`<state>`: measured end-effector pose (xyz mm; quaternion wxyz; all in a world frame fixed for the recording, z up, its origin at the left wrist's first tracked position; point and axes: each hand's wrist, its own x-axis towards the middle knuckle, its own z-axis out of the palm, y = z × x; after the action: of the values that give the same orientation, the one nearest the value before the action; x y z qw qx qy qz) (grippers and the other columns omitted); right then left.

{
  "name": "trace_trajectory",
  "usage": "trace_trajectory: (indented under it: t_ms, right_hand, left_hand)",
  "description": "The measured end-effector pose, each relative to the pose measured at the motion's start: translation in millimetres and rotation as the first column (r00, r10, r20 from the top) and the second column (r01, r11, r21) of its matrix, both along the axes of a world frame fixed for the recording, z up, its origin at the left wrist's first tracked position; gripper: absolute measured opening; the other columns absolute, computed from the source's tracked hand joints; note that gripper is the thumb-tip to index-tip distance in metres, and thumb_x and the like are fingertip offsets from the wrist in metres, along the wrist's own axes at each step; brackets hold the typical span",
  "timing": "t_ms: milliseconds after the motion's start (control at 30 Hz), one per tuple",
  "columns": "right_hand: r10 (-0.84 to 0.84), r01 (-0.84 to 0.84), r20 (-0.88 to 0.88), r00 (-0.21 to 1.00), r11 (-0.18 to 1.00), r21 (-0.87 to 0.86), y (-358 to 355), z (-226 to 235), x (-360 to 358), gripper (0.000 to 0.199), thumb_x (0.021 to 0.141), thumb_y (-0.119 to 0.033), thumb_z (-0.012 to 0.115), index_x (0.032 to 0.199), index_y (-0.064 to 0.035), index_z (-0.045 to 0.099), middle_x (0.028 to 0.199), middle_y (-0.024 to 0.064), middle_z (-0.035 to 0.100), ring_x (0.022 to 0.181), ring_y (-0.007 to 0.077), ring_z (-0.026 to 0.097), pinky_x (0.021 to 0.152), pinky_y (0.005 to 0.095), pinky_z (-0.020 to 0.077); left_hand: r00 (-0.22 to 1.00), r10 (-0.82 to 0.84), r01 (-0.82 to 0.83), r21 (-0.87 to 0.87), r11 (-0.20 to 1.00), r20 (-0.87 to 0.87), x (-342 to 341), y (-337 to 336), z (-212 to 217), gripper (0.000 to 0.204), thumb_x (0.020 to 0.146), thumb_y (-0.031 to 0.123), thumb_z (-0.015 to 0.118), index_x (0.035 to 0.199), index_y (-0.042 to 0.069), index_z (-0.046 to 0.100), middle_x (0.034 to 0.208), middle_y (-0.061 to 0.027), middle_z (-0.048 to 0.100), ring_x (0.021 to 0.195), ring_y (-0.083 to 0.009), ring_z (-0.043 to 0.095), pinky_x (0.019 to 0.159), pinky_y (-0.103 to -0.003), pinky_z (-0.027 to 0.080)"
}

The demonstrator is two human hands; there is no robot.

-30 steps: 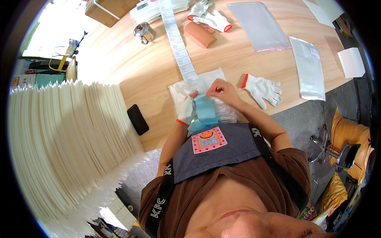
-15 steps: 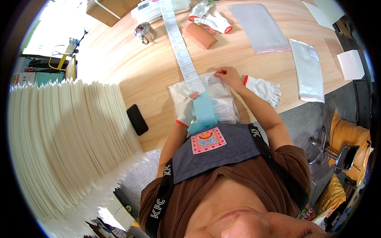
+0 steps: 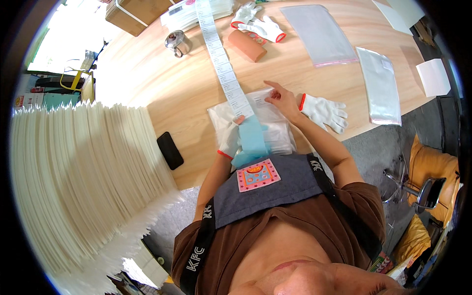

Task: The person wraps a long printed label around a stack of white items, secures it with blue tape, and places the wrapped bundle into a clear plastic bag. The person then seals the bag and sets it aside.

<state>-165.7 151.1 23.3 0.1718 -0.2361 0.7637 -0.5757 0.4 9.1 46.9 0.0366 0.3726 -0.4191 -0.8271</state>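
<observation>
Fingers (image 3: 272, 85) of the bare right hand (image 3: 282, 101), at the centre of the frame, stand loosely apart, the index stretched toward the upper left and pinching nothing visible; they hover by or rest on the top right corner of the clear bag stack (image 3: 220, 116), near a small white label (image 3: 259, 100), perhaps to keep that corner flat. Just left of centre, the left hand (image 3: 229, 137), in a white glove with a red cuff, has its exposed thumb pressed on the label strip (image 3: 225, 73), probably so its end stays steady over the bags; its other fingers are mostly hidden. From there the strip's white part runs to the top edge, while its bare blue backing (image 3: 251, 132) hangs toward the apron (image 3: 260, 196). Beside the right wrist lies 1 loose glove (image 3: 323, 111), the likeliest snag for that arm. Left of the bags is a black phone (image 3: 170, 150), and a tall white stack (image 3: 83, 182) crowds the left of the frame. Farther up lie a metal cup (image 3: 178, 43), a brown tube (image 3: 248, 45) and 2 more gloves (image 3: 265, 28); toward the upper right, 2 piles of clear bags (image 3: 319, 34) (image 3: 379, 86).
</observation>
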Motion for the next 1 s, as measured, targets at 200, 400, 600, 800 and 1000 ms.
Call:
trace_trajectory:
  t_ms: [200, 400, 600, 800, 1000]
  right_hand:
    - [0.022, -0.028, 0.136, 0.991, 0.999, 0.042, -1, -15, -13, 0.016, 0.080, -0.013, 0.070, 0.091, -0.0023, 0.069, 0.079, 0.0054, 0.066, 0.070, 0.0106, 0.061, 0.067, 0.0239, 0.0490]
    - [0.209, -0.207, 0.055, 0.976, 0.978, -0.034, 19, 20, 3, 0.015, 0.083, -0.017, 0.066, 0.087, -0.0036, 0.070, 0.082, 0.0063, 0.069, 0.073, 0.0110, 0.062, 0.070, 0.0254, 0.0493]
    - [0.735, -0.691, -0.203, 0.647, 0.677, 0.251, 54, 41, 40, 0.018, 0.086, -0.022, 0.062, 0.090, -0.0059, 0.070, 0.087, 0.0075, 0.069, 0.078, 0.0166, 0.064, 0.071, 0.0286, 0.0495]
    - [0.537, -0.561, 0.165, 0.828, 0.806, 0.192, 44, 39, 28, 0.021, 0.085, -0.026, 0.063, 0.093, -0.0077, 0.069, 0.084, 0.0085, 0.067, 0.079, 0.0176, 0.062, 0.069, 0.0295, 0.0480]
    - [0.234, -0.235, -0.019, 0.972, 0.970, -0.063, 1, 23, 39, 0.018, 0.081, -0.017, 0.067, 0.095, -0.0058, 0.069, 0.087, 0.0091, 0.066, 0.077, 0.0194, 0.061, 0.069, 0.0305, 0.0480]
  left_hand:
    - [0.993, 0.042, -0.026, -0.139, 0.990, 0.114, -3, 6, 21, 0.035, 0.084, 0.018, 0.066, 0.114, 0.000, 0.060, 0.097, -0.0064, 0.065, 0.080, -0.0149, 0.063, 0.069, -0.026, 0.052]
    - [0.987, 0.085, -0.078, 0.057, 0.995, -0.136, 14, -4, 13, 0.038, 0.087, 0.018, 0.063, 0.119, 0.000, 0.052, 0.102, -0.0083, 0.063, 0.090, -0.0166, 0.060, 0.078, -0.029, 0.050]
    - [0.961, 0.022, 0.002, 0.087, 0.996, -0.276, 4, -6, 67, 0.033, 0.088, 0.015, 0.063, 0.116, 0.001, 0.054, 0.099, -0.0098, 0.063, 0.088, -0.0161, 0.060, 0.073, -0.028, 0.050]
    - [0.987, -0.117, 0.093, -0.196, 0.976, -0.113, 3, -24, -60, 0.033, 0.086, 0.006, 0.062, 0.118, -0.002, 0.056, 0.104, -0.0066, 0.064, 0.085, -0.0126, 0.061, 0.070, -0.025, 0.049]
    - [0.978, -0.187, 0.162, -0.236, 0.958, -0.088, 1, -12, -36, 0.034, 0.086, 0.006, 0.063, 0.118, -0.001, 0.056, 0.106, -0.0051, 0.064, 0.086, -0.0099, 0.059, 0.068, -0.021, 0.046]
